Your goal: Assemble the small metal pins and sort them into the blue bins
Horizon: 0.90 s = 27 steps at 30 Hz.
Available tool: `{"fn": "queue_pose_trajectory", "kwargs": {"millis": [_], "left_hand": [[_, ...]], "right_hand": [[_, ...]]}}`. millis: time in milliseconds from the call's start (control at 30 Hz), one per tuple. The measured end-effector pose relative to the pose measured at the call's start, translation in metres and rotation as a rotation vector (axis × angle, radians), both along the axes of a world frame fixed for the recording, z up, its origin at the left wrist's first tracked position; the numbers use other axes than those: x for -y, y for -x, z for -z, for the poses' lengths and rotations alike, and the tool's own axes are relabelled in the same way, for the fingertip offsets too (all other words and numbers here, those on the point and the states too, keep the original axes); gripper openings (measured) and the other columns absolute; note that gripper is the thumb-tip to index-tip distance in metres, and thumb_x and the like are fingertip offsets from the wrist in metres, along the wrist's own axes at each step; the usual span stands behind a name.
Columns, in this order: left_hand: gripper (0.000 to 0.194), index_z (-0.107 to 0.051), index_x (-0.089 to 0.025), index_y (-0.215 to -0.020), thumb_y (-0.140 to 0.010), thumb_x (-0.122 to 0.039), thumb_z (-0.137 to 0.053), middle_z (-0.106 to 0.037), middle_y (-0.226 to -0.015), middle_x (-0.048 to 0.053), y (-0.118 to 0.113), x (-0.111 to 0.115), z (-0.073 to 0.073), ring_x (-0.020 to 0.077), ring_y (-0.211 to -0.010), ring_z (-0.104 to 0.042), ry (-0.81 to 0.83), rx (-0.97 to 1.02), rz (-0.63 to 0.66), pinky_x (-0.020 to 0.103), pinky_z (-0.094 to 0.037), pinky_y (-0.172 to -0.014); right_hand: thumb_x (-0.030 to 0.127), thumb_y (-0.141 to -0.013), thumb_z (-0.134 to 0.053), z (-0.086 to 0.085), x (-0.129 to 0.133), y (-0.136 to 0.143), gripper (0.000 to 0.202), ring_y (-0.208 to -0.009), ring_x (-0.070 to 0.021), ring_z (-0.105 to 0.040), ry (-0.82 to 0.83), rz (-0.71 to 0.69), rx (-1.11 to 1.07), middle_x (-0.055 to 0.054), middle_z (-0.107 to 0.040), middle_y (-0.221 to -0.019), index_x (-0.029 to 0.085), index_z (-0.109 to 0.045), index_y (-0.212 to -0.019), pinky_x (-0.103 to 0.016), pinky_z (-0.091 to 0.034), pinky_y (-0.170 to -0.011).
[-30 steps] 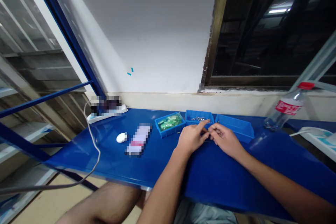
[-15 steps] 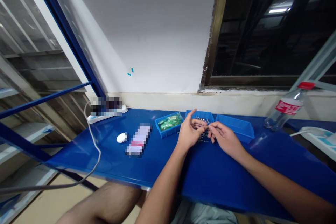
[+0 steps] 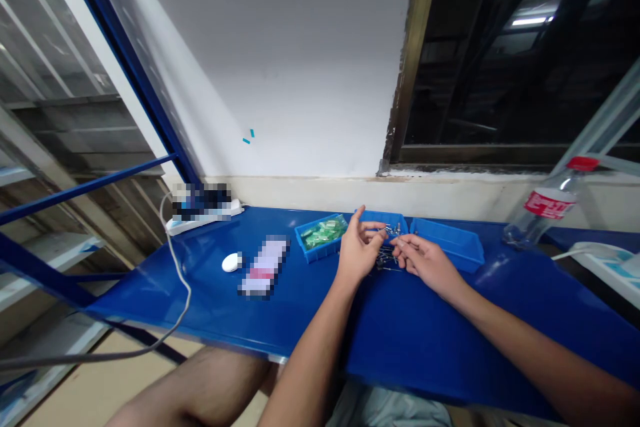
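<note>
Several thin metal pieces (image 3: 389, 259) lie in a pile on the blue table, partly under my hands. My left hand (image 3: 361, 248) is over the pile's left side, thumb and fingertips pinched together on something too small to make out, index finger raised. To its right, my right hand (image 3: 424, 260) has thumb and forefinger pressed together; what they hold is too small to name. Behind my hands, a blue bin (image 3: 399, 219) holds more metal pieces. Left of it sits a blue tray (image 3: 323, 254) with green packets (image 3: 324, 231). An open blue bin (image 3: 450, 245) stands at the right.
On the blue table (image 3: 210, 297) a round white object (image 3: 231, 263) lies beside a pixelated flat item (image 3: 265, 267). A cable (image 3: 187, 300) crosses the left edge. Power strips (image 3: 205, 217) lie at both sides. A plastic bottle (image 3: 547, 207) stands at the right back.
My left hand has shifted slightly left, and its fingertips have parted a little from my right hand's. My right hand has moved very little.
</note>
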<state>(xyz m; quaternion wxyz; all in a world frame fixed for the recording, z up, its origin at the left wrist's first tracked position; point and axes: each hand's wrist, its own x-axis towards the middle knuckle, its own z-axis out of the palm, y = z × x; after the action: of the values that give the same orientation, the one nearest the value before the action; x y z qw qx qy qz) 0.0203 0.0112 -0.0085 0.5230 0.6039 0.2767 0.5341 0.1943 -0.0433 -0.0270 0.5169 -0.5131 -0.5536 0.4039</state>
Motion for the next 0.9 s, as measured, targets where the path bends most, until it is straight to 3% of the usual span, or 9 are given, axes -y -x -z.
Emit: {"fn": "queue_pose_trajectory", "kwargs": {"millis": [100, 233, 300, 400, 500, 600, 733, 900], "left_hand": [[0.068, -0.037, -0.019, -0.158, -0.096, -0.025, -0.066, -0.076, -0.114, 0.01, 0.002, -0.001, 0.0, 0.0153, -0.086, -0.075, -0.013, -0.063, -0.098, 0.031, -0.059, -0.085], [0.061, -0.04, -0.02, -0.156, -0.099, -0.026, -0.062, -0.077, -0.112, 0.009, 0.003, 0.001, -0.002, 0.0158, -0.084, -0.076, -0.008, -0.092, -0.14, 0.031, -0.06, -0.084], [0.059, -0.042, -0.019, -0.154, -0.099, -0.026, -0.061, -0.077, -0.111, 0.009, 0.003, 0.001, -0.004, 0.0162, -0.084, -0.076, -0.013, -0.101, -0.148, 0.031, -0.06, -0.083], [0.052, -0.046, -0.018, -0.149, -0.099, -0.026, -0.059, -0.077, -0.109, 0.009, 0.004, 0.002, -0.004, 0.0162, -0.084, -0.076, -0.031, -0.112, -0.152, 0.031, -0.06, -0.084], [0.043, -0.05, -0.018, -0.141, -0.099, -0.024, -0.057, -0.077, -0.108, 0.009, 0.005, 0.001, -0.002, 0.016, -0.084, -0.075, -0.054, -0.121, -0.145, 0.03, -0.06, -0.081], [0.038, -0.052, -0.019, -0.137, -0.099, -0.023, -0.055, -0.077, -0.108, 0.008, 0.006, 0.0, 0.0, 0.0158, -0.086, -0.075, -0.066, -0.136, -0.139, 0.029, -0.061, -0.082], [0.04, -0.052, -0.02, -0.138, -0.099, -0.024, -0.055, -0.076, -0.11, 0.008, 0.006, 0.0, 0.001, 0.0167, -0.089, -0.075, -0.055, -0.141, -0.123, 0.029, -0.062, -0.081], [0.045, -0.05, -0.02, -0.142, -0.099, -0.028, -0.057, -0.076, -0.109, 0.008, 0.005, 0.001, 0.0, 0.0176, -0.087, -0.074, -0.038, -0.14, -0.111, 0.026, -0.062, -0.069]], "right_hand": [[0.069, -0.085, -0.07, -0.002, -0.003, -0.001, 0.053, -0.056, -0.0119, -0.056, 0.04, 0.027, -0.048, -0.003, -0.066, -0.078, 0.019, -0.071, -0.101, -0.021, -0.037, -0.044], [0.071, -0.089, -0.064, 0.0, -0.006, -0.003, 0.054, -0.045, -0.0104, -0.05, 0.087, 0.094, -0.013, -0.001, -0.064, -0.068, 0.018, -0.071, -0.094, -0.022, -0.034, -0.039], [0.068, -0.092, -0.062, 0.002, -0.005, -0.003, 0.05, -0.048, -0.0131, -0.055, 0.037, 0.099, 0.087, -0.003, -0.067, -0.069, 0.019, -0.071, -0.09, -0.026, -0.042, -0.044], [0.057, -0.096, -0.062, 0.002, 0.001, 0.001, 0.037, -0.069, -0.0209, -0.067, -0.151, 0.089, 0.338, -0.007, -0.075, -0.083, 0.022, -0.075, -0.092, -0.035, -0.056, -0.065], [0.043, -0.096, -0.066, -0.003, 0.008, 0.011, 0.02, -0.097, -0.0279, -0.069, -0.386, -0.044, 0.545, -0.008, -0.077, -0.104, 0.028, -0.079, -0.099, -0.046, -0.058, -0.09], [0.034, -0.095, -0.07, -0.007, 0.014, 0.02, 0.021, -0.131, -0.0328, -0.056, -0.507, -0.247, 0.67, -0.006, -0.073, -0.127, 0.036, -0.079, -0.114, -0.057, -0.045, -0.114], [0.028, -0.099, -0.064, -0.007, 0.017, 0.022, 0.031, -0.147, -0.0353, -0.042, -0.479, -0.403, 0.796, -0.004, -0.073, -0.131, 0.041, -0.077, -0.124, -0.066, -0.035, -0.119], [0.025, -0.102, -0.06, -0.005, 0.014, 0.019, 0.034, -0.138, -0.033, -0.051, -0.466, -0.418, 0.858, -0.005, -0.077, -0.123, 0.04, -0.075, -0.128, -0.064, -0.039, -0.114]]}}
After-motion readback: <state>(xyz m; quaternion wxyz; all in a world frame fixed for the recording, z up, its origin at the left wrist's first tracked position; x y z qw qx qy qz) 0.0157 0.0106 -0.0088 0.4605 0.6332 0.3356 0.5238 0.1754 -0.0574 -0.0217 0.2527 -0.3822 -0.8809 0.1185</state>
